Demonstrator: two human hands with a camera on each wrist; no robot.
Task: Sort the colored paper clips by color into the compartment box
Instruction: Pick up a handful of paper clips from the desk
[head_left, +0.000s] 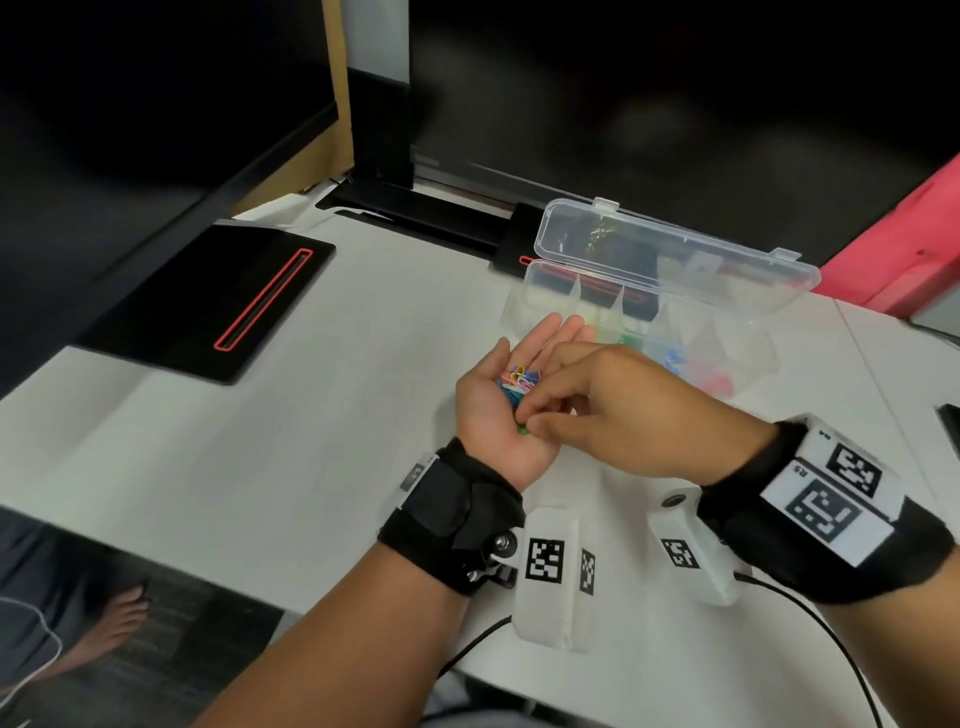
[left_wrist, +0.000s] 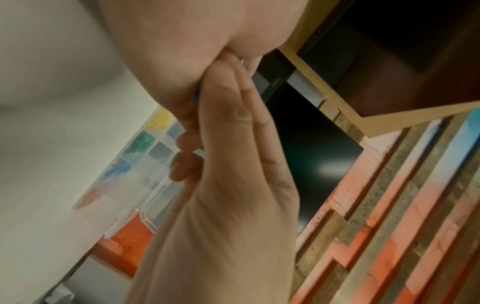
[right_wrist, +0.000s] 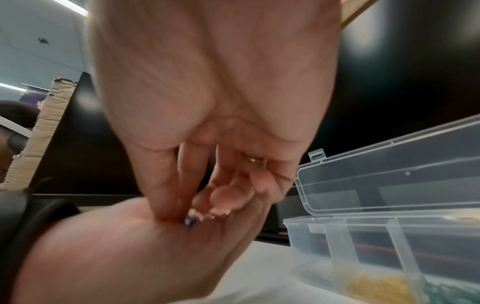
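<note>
The left hand (head_left: 501, 400) lies flat-palmed, cradling mixed coloured paper clips (head_left: 517, 382); the right hand (head_left: 613, 410) pinches a green clip (head_left: 523, 429) — best lifted singly toward the clear plastic compartment box (head_left: 691, 332).

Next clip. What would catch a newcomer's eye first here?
The two hands at centre: the left hand lies palm up, cupping a small heap of mixed clips, while the right hand pinches a green clip at the heel of that palm. Just behind them stands the clear box with its lid open, yellow, green, blue and red clips already sorted in its near compartments.
</note>
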